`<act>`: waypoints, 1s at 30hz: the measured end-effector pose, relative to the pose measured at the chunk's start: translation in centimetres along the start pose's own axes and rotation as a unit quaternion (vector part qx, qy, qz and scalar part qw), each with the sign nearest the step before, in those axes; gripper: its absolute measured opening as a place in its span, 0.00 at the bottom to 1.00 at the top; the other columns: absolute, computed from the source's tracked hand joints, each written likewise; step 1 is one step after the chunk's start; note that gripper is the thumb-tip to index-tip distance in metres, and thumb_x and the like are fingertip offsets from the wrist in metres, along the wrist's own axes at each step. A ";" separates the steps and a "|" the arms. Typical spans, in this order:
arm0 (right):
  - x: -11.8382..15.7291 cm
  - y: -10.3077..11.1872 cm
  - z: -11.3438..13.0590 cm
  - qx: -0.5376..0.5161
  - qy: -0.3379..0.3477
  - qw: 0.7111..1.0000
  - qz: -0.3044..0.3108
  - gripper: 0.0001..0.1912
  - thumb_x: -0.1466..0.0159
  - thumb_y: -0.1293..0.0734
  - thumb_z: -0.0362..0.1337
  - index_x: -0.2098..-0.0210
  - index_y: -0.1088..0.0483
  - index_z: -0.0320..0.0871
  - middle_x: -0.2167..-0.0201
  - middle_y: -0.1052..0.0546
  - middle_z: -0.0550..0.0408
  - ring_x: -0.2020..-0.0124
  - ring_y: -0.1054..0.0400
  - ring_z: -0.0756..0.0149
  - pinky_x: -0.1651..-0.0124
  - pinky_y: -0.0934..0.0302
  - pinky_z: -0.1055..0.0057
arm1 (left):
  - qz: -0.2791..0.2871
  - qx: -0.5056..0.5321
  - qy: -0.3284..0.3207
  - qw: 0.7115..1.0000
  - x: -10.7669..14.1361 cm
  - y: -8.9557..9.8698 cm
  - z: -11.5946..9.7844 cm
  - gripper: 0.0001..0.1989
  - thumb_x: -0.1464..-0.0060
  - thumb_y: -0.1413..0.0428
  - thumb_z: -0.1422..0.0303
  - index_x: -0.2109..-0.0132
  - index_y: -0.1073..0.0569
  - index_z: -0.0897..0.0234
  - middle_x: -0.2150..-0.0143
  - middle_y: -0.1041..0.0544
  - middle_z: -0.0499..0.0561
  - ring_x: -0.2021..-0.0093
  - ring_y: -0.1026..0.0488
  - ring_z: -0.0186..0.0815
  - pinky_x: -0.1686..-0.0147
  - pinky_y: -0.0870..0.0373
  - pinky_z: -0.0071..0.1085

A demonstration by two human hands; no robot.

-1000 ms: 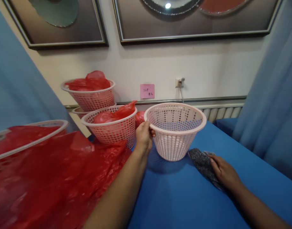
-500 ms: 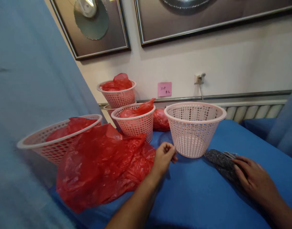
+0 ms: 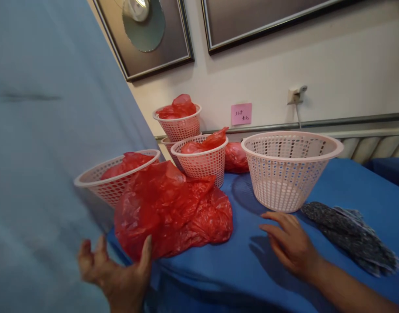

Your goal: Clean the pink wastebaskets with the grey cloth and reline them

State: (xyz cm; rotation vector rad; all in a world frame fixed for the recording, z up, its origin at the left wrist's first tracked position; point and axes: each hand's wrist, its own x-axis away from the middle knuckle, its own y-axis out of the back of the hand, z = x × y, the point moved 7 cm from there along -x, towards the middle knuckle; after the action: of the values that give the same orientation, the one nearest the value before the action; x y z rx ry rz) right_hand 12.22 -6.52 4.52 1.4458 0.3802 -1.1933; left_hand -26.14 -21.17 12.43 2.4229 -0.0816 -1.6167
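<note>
My left hand (image 3: 116,271) is raised at the lower left with its fingers spread, holding nothing, close to the near edge of a crumpled red plastic bag (image 3: 173,213) on the blue-covered table (image 3: 219,269). Above the table, my right hand (image 3: 289,243) hovers with thumb and fingers apart and nothing in it. Just beyond it stands a pale pink plastic basket (image 3: 284,182) with perforated walls, upright. A dark grey speckled cloth (image 3: 346,232) lies bunched to the right of my right hand, not touched.
Behind the bag are more pink baskets with red plastic inside: one at the left (image 3: 101,184), one in the middle (image 3: 202,163) and one stacked at the back (image 3: 179,126). A red bundle (image 3: 236,157) lies between baskets. A blue curtain (image 3: 49,152) hangs at the left.
My right hand has let go of the grey cloth and moved left. My left hand has moved left and toward me, its fingers now spread. The view has shifted a little.
</note>
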 end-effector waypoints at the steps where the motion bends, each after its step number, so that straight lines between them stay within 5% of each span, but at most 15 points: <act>1: -0.9 -1.1 0.4 -0.024 0.005 1.000 0.002 0.20 0.35 0.39 0.24 0.48 0.28 0.45 0.46 0.24 0.44 0.45 0.29 0.54 0.46 0.33 0.55 | 0.030 -0.010 0.038 0.999 -0.8 -0.6 0.9 0.57 0.62 0.28 0.53 0.30 0.41 0.73 0.28 0.42 0.74 0.27 0.46 0.67 0.30 0.49 0.64; 3: -1.9 -3.4 0.4 -0.060 0.002 0.998 0.010 0.19 0.36 0.39 0.23 0.49 0.27 0.44 0.47 0.24 0.43 0.46 0.28 0.54 0.47 0.32 0.55 | 0.107 0.009 0.151 0.983 -1.4 -2.3 3.1 0.56 0.63 0.29 0.53 0.30 0.40 0.70 0.35 0.30 0.69 0.35 0.33 0.66 0.35 0.40 0.64; 5: -1.8 -5.4 -0.8 -0.077 -0.021 0.996 0.026 0.19 0.36 0.39 0.24 0.51 0.26 0.44 0.48 0.23 0.44 0.48 0.27 0.54 0.48 0.31 0.55 | 0.152 0.064 0.261 0.951 -0.8 -3.8 4.9 0.41 0.61 0.31 0.54 0.39 0.27 0.64 0.51 0.19 0.58 0.50 0.22 0.57 0.44 0.29 0.60; 7: -0.9 -6.8 -2.8 -0.090 -0.065 0.993 0.038 0.17 0.36 0.39 0.24 0.54 0.25 0.45 0.50 0.22 0.45 0.50 0.26 0.55 0.49 0.30 0.56 | 0.149 0.116 0.315 0.930 -0.2 -4.6 5.4 0.28 0.55 0.34 0.53 0.49 0.20 0.62 0.62 0.18 0.52 0.60 0.20 0.49 0.49 0.24 0.53; 9: 0.3 -7.3 -5.2 -0.106 -0.123 0.986 0.029 0.16 0.36 0.40 0.25 0.57 0.24 0.45 0.53 0.21 0.46 0.51 0.24 0.57 0.49 0.29 0.58 | 0.109 0.162 0.320 0.927 -0.2 -4.8 4.6 0.24 0.49 0.36 0.52 0.50 0.20 0.62 0.61 0.18 0.51 0.61 0.21 0.44 0.49 0.24 0.48; 13: 1.8 -6.6 -8.3 -0.135 -0.215 0.967 -0.016 0.13 0.35 0.39 0.29 0.59 0.24 0.46 0.57 0.20 0.50 0.53 0.24 0.58 0.48 0.30 0.59 | -0.001 0.326 0.249 0.912 -2.4 -4.7 -1.1 0.20 0.40 0.38 0.57 0.44 0.22 0.59 0.49 0.18 0.49 0.51 0.21 0.37 0.40 0.29 0.38; 18: 1.3 -5.9 -8.4 -0.179 -0.257 0.949 -0.042 0.11 0.33 0.38 0.35 0.59 0.23 0.47 0.57 0.19 0.51 0.53 0.24 0.58 0.47 0.31 0.60 | -0.083 0.541 0.224 0.806 -5.3 -5.0 -9.4 0.09 0.39 0.40 0.69 0.51 0.21 0.59 0.52 0.17 0.45 0.49 0.20 0.34 0.38 0.28 0.33; 24: 1.1 -6.1 -8.7 -0.264 -0.325 0.907 -0.046 0.13 0.33 0.35 0.46 0.58 0.22 0.46 0.58 0.19 0.49 0.56 0.24 0.57 0.50 0.31 0.60 | -0.033 0.653 0.320 0.686 -5.5 -6.1 -15.3 0.08 0.37 0.44 0.75 0.64 0.22 0.62 0.61 0.15 0.47 0.55 0.18 0.32 0.46 0.22 0.28; 30: 1.5 -8.0 -9.4 -0.428 -0.416 0.802 -0.014 0.27 0.40 0.31 0.62 0.58 0.22 0.45 0.67 0.19 0.50 0.68 0.24 0.58 0.66 0.29 0.63 | 0.113 0.660 0.316 0.672 -5.1 -7.5 -19.3 0.05 0.41 0.41 0.64 0.63 0.20 0.57 0.58 0.15 0.49 0.48 0.19 0.42 0.45 0.21 0.36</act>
State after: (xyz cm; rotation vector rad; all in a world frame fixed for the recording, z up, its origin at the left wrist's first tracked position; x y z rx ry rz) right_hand 10.72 3.44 -2.88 0.0743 0.2515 -1.3034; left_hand -11.01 -9.99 22.53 3.4589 -1.8986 -0.3363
